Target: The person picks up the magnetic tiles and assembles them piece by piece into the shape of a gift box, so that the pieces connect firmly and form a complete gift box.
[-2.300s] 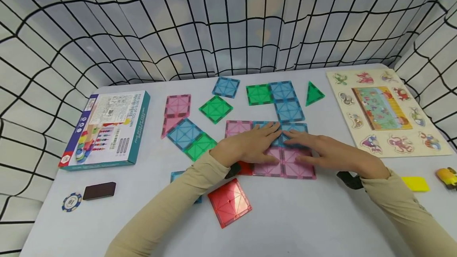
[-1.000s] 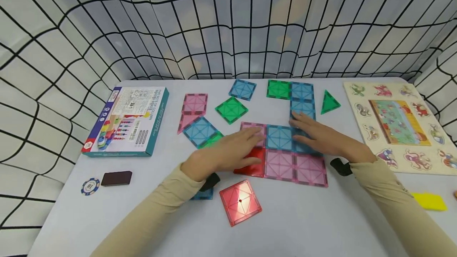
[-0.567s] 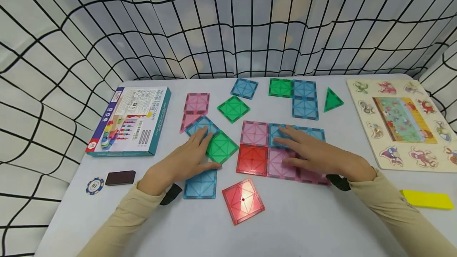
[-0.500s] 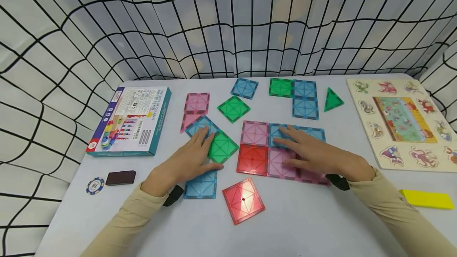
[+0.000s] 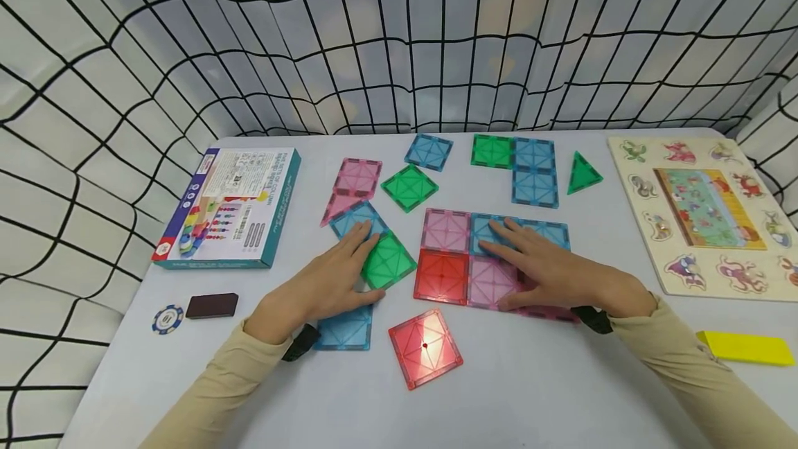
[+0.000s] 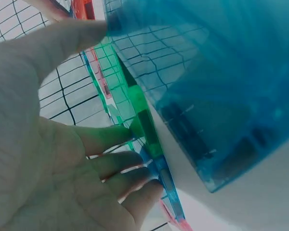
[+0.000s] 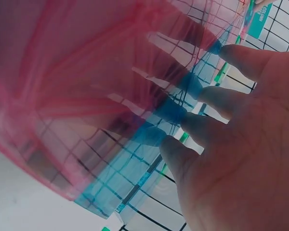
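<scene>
My left hand (image 5: 314, 289) rests with straight fingers on a blue tile (image 5: 354, 213) and a green tile (image 5: 393, 263), both translucent squares. Its thumb lies by the edge of a lower blue tile (image 5: 346, 332), which looms large in the left wrist view. Flat on a block of joined square tiles lies my right hand (image 5: 555, 272), fingers spread. That block has a pink tile (image 5: 445, 231) and blue tiles in its far row, a red tile (image 5: 441, 276) and pink tiles in its near row. The hand covers part of it.
Loose tiles lie around: pink ones (image 5: 358, 177), a green square (image 5: 409, 188), a green triangle (image 5: 583, 173) and a red square (image 5: 426, 350). A box (image 5: 231, 206) stands left, a picture puzzle board (image 5: 654, 283) right. Black netting (image 5: 411, 40) closes the back.
My left hand has moved left off the joined block onto the blue and green tiles. The lower blue tile has shifted slightly left and the pink tiles have turned a little.
</scene>
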`<state>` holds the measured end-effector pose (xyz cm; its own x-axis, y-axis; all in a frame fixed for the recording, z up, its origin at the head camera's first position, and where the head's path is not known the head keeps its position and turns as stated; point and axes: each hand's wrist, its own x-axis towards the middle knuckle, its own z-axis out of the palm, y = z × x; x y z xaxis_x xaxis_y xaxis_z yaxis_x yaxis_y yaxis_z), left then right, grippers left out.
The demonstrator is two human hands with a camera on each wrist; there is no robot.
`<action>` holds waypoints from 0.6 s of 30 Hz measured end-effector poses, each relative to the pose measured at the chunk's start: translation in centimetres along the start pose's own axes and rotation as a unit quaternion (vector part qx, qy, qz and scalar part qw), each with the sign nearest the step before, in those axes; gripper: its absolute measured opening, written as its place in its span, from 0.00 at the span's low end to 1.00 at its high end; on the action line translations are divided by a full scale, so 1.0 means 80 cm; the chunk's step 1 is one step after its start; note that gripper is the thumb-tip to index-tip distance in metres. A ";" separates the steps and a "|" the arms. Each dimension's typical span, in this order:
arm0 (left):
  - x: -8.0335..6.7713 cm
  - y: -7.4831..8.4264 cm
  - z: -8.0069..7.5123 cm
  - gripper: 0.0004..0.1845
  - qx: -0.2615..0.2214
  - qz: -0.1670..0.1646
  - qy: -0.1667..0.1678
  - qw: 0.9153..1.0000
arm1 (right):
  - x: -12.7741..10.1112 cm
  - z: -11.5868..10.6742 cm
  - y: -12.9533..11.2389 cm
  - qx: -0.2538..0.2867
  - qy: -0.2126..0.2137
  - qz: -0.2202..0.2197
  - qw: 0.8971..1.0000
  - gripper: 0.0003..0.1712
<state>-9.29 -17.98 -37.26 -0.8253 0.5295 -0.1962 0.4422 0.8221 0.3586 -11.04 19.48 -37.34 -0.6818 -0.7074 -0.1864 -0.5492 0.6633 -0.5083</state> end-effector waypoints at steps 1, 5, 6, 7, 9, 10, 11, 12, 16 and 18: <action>0.000 -0.001 0.000 0.50 -0.003 0.002 -0.002 1.000 | 0.000 0.000 0.000 0.001 -0.001 0.001 1.000 0.57; 0.000 -0.004 -0.001 0.50 -0.009 0.012 -0.015 1.000 | -0.001 -0.001 0.003 0.005 -0.006 0.001 1.000 0.60; 0.000 -0.005 -0.001 0.50 -0.013 0.014 -0.020 1.000 | -0.001 -0.001 0.004 0.007 -0.007 0.000 1.000 0.61; 0.000 -0.007 -0.002 0.50 -0.017 0.015 -0.026 0.999 | -0.001 0.000 0.004 0.008 -0.007 0.000 1.000 0.61; 0.000 -0.010 -0.005 0.50 -0.027 0.019 -0.038 0.999 | -0.001 0.000 0.006 0.009 -0.008 -0.001 1.000 0.62; 0.000 -0.011 -0.006 0.50 -0.034 0.021 -0.046 0.998 | -0.001 0.000 0.006 0.008 -0.007 -0.002 1.000 0.62; 0.000 -0.012 -0.010 0.50 -0.040 0.023 -0.054 0.998 | -0.001 0.000 0.005 0.006 -0.006 -0.001 1.000 0.62; 0.001 -0.014 -0.012 0.50 -0.047 0.022 -0.061 0.997 | -0.001 0.000 0.004 0.002 -0.007 0.001 1.000 0.61; 0.008 -0.025 -0.027 0.42 -0.074 0.027 -0.061 0.995 | 0.007 -0.003 -0.009 -0.022 -0.001 -0.002 1.000 0.51; 0.017 -0.034 -0.036 0.37 -0.072 0.022 -0.042 0.996 | 0.020 -0.003 -0.023 -0.039 0.002 -0.022 0.999 0.44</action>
<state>-12.63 -20.14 -35.88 -0.7719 0.5842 -0.2506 0.4168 0.7628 0.4944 -11.25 17.18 -36.47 -0.6588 -0.7347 -0.1615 -0.6138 0.6491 -0.4493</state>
